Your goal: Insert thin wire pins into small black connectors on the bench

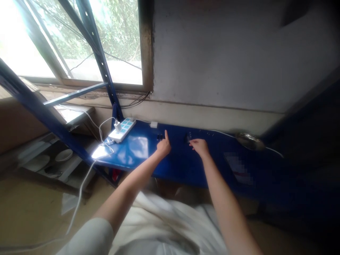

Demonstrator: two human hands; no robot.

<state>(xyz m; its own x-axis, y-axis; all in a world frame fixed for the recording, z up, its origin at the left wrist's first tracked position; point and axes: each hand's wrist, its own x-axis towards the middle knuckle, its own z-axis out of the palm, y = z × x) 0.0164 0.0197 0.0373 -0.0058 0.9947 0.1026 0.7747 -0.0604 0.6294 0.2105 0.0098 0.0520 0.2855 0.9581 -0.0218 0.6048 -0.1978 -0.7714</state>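
Observation:
My left hand (164,146) is over the blue table surface with its index finger stretched away from me and the other fingers curled in. Small dark pieces (159,137) are right beside its thumb side; whether they touch the hand I cannot tell. To the right, my right hand (200,146) has thumb and fingertips pinched together, pointing left. Just beyond those fingertips is a small, partly see-through object (189,136), too blurred to name. What either hand grips, if anything, is too small to see.
A white power strip (122,130) with a plugged-in white charger (117,126) lies at the table's left end. Behind are a small white block (153,124) and several tiny bits (209,134). A shiny metal item (249,140) sits right. Blue rack posts (99,53) rise left.

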